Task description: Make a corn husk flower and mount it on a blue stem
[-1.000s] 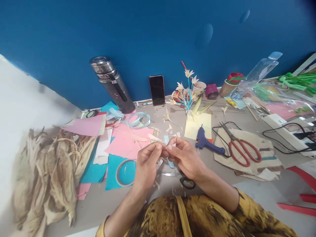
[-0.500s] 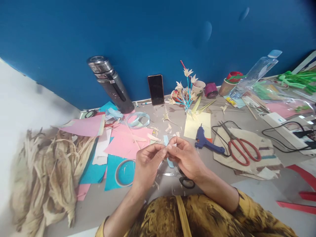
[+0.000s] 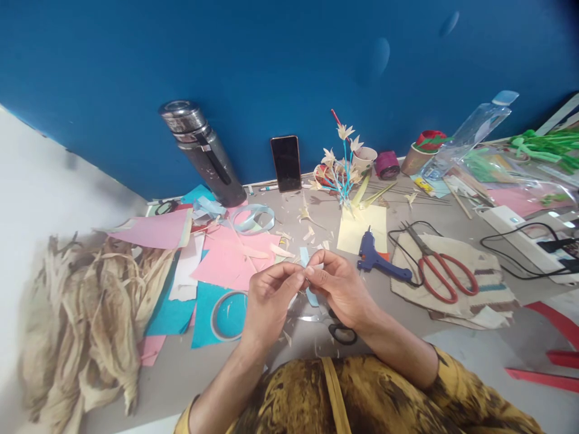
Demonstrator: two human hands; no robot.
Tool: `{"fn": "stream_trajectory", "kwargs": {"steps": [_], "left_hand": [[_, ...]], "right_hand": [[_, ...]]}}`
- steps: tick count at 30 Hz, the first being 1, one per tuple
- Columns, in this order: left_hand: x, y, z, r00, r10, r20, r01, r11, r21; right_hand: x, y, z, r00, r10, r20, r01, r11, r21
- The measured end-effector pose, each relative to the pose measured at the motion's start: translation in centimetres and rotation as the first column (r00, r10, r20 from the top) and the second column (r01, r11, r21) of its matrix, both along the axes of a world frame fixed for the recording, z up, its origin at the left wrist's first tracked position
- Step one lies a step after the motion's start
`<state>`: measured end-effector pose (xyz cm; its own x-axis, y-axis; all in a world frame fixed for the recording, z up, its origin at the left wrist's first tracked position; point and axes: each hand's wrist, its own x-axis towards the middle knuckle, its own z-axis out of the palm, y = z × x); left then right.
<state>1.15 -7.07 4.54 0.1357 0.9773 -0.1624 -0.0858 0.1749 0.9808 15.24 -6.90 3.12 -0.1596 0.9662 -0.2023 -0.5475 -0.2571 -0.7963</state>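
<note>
Fingertip to fingertip over the near middle of the table, my left hand [image 3: 272, 295] and my right hand [image 3: 337, 283] are both closed in a pinch. What lies between the fingers is too small to name; a bit of white shows by the right fingers. A light blue ribbon strip [image 3: 312, 298] shows above and below the fingertips, and I cannot tell whether it is held or lies beneath. Under my right hand are black-handled scissors [image 3: 342, 334], partly hidden. A ring of tape [image 3: 216, 328] sits on blue paper left of my left hand.
A blue glue gun [image 3: 382, 259] and red-handled scissors [image 3: 446, 274] lie to the right. Pale husk flowers on blue stems [image 3: 346, 163] stand at the back near a phone [image 3: 286, 164] and a flask [image 3: 205, 154]. Dried husks [image 3: 90, 325] pile up at left.
Both hands stay in nearly the same place, still pinched together. Only the fingertips have shifted slightly; nothing else has visibly moved.
</note>
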Motion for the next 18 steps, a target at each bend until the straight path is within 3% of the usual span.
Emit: {"fn": "stream_trajectory", "kwargs": {"steps": [18], "left_hand": [[0.06, -0.18, 0.21, 0.997, 0.016, -0.077, -0.012, 0.999, 0.046]], "right_hand": [[-0.13, -0.07, -0.14, 0.999, -0.021, 0.035, 0.021, 1.0, 0.003]]}}
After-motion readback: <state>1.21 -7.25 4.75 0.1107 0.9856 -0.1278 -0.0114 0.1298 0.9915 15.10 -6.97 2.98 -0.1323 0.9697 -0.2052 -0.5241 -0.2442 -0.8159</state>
